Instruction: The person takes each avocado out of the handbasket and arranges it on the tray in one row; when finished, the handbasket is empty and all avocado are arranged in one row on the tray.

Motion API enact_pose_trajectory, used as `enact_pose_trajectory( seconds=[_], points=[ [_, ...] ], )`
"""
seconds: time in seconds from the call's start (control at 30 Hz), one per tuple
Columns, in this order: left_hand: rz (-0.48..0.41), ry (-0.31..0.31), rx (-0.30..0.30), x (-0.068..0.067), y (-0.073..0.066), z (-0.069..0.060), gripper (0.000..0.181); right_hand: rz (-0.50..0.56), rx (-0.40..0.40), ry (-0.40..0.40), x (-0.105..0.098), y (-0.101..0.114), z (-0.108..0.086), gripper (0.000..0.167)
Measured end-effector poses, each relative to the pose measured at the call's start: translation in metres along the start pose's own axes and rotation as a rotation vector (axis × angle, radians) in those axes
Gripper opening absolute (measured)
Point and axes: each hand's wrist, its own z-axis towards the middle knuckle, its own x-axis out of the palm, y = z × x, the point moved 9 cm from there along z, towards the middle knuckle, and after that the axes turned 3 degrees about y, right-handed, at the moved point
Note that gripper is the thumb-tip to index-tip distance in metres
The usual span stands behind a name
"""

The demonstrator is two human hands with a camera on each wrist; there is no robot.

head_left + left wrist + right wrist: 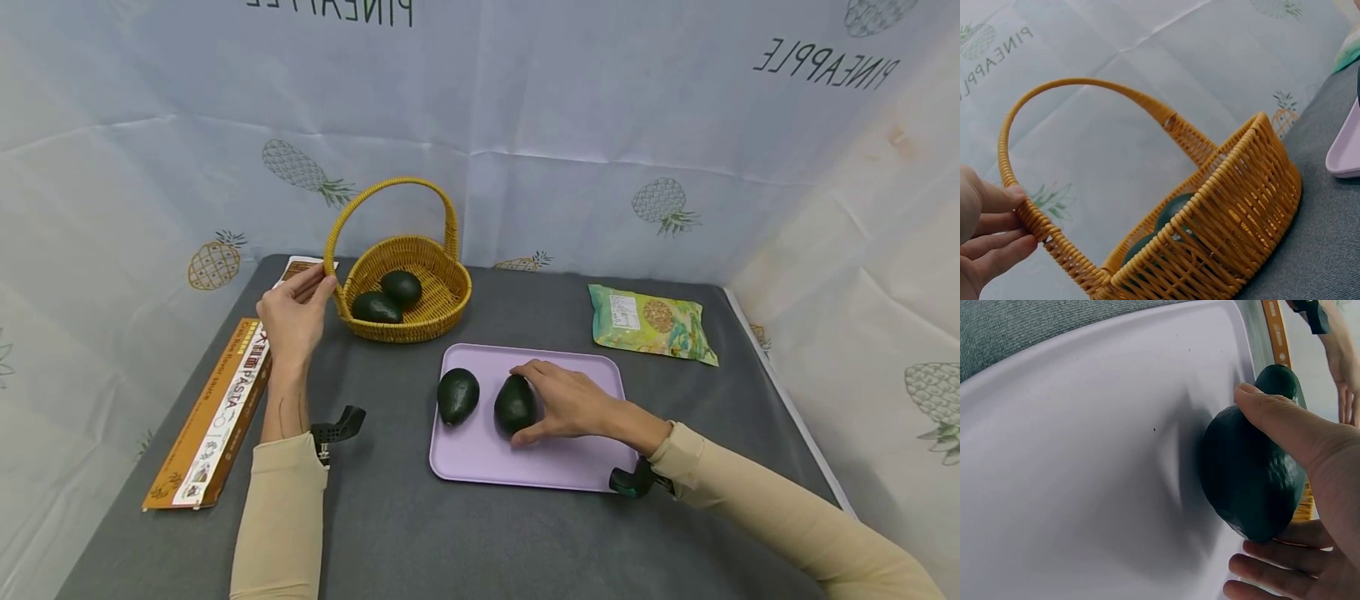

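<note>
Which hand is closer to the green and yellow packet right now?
Right. The right hand, over the lilac tray gripping an avocado, is in front and to the left of the packet; the left hand is much farther left, pinching the basket handle.

Left fingers [1005, 255] pinch the handle [1004, 144] of the wicker basket [1235, 203]. Two dark avocados [1174, 209] [1140, 250] sit inside, right of the fingers. Farther right: grey counter [1316, 212], lilac tray [1347, 150]. Beyond the fingers: pineapple-print cloth [1116, 137].
</note>
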Motion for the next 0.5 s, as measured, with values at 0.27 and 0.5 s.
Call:
enact_pose_trajectory(
  seconds=[0.27, 0.5],
  points=[
    [0.008, 0.000, -0.006, 0.0001, 0.0009, -0.0004, 0.036, 0.001, -0.003, 0.013, 0.0012, 0.0018, -0.0003, 0.107],
    [0.007, -0.003, 0.001, 0.0001, 0.0011, 0.0000, 0.036, 0.008, -0.003, 0.022, 0.0017, 0.0016, 0.0000, 0.107]
  ],
)
